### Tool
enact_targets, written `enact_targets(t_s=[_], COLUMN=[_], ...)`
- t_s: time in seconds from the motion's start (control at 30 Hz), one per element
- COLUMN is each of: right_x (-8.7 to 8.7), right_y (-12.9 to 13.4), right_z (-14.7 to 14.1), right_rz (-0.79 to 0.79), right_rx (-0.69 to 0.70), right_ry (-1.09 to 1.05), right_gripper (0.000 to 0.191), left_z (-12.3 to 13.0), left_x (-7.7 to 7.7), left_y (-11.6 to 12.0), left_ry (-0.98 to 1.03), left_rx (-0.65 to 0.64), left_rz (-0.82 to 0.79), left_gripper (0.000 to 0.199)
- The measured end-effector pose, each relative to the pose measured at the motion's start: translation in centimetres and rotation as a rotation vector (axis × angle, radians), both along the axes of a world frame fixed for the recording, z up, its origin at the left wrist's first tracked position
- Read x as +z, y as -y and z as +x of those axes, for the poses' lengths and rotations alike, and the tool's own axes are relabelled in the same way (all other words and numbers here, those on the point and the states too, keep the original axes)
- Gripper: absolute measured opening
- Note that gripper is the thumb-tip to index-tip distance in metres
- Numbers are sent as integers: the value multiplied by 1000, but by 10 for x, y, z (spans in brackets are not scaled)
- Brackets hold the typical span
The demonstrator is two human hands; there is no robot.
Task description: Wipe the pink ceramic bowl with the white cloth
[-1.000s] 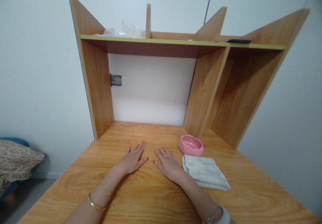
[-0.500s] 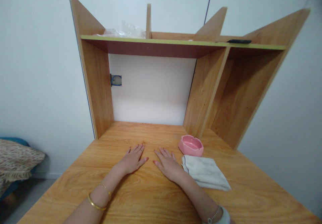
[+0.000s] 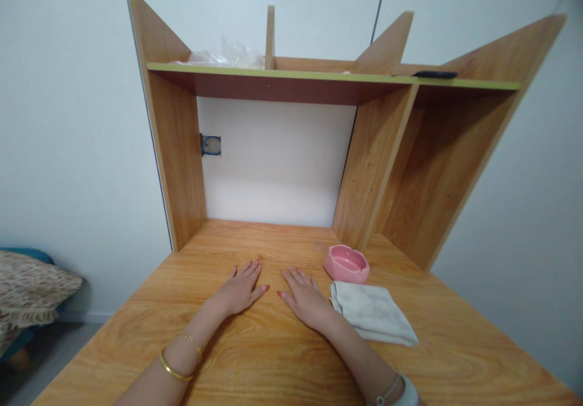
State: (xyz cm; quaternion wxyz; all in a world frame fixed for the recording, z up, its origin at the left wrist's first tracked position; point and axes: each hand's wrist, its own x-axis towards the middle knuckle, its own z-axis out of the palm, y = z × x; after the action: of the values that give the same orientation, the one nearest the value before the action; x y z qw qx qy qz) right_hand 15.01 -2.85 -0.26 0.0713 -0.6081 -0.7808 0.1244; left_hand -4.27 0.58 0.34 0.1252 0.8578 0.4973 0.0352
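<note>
My left hand [image 3: 241, 289] lies flat on the wooden desk [image 3: 268, 357], palm down, with the thumb held away from the fingers. Beside it, my right hand [image 3: 306, 298] rests the same way, holding nothing. A pink ashtray [image 3: 340, 267] with notches in its rim stands just beyond and to the right of my right hand. Directly in front of the ashtray is a folded pale grey cloth [image 3: 373, 313], whose left edge is close to my right wrist.
A wooden hutch [image 3: 182, 151] rises from the back of the desk. Its upper shelf holds a clear plastic bag [image 3: 228, 55] and a flat black object [image 3: 435, 75]. An uncovered wall box [image 3: 212, 145] shows blue wire. Patterned fringed fabric [image 3: 31, 284] drapes at the far left.
</note>
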Motion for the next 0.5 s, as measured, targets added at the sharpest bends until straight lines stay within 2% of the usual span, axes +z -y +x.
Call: enact_targets(t_s=[0.5], right_x=[1], right_y=[0], right_z=[-1], right_rz=[-5], right_rx=[-11], right_ry=[-3], right_gripper=[64], left_z=[1], left_x=[3], left_y=[2], left_ry=[-26], left_rx=[0], left_rz=[-14], left_gripper=[74])
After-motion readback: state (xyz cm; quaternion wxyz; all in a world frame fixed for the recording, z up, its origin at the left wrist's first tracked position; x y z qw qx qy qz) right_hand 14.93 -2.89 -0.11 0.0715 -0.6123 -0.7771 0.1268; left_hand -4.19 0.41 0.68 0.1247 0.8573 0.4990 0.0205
